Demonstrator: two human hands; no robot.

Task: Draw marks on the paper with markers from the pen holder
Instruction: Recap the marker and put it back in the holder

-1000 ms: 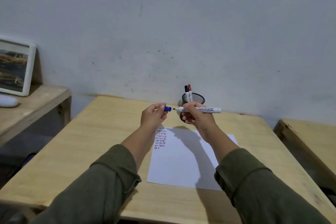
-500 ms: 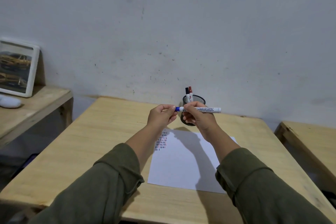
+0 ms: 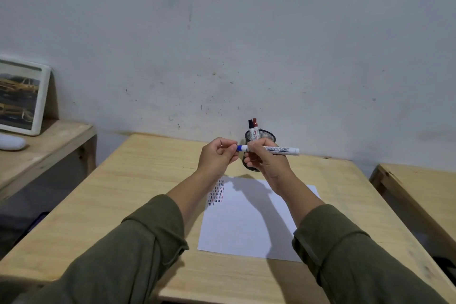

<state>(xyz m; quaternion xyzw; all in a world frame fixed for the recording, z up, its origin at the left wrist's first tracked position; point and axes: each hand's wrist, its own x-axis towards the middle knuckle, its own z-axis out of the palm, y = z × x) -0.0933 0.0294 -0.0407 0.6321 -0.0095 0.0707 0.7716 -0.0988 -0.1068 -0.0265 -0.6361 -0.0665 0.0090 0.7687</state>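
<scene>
My right hand holds a white marker level above the table. My left hand pinches its blue cap, which sits on the marker's left end. Behind the hands stands a black mesh pen holder with a black-capped marker and a red-capped marker upright in it. Below lies a white sheet of paper with rows of short dark and red marks in its upper left corner.
The paper lies on a light wooden table set against a grey wall. A lower wooden bench at the left carries a framed picture and a white object. Another wooden table stands at the right.
The blue cap, held apart from the marker tip a second ago, has been pushed onto the marker by my left hand. Both hands stay raised above the paper.
</scene>
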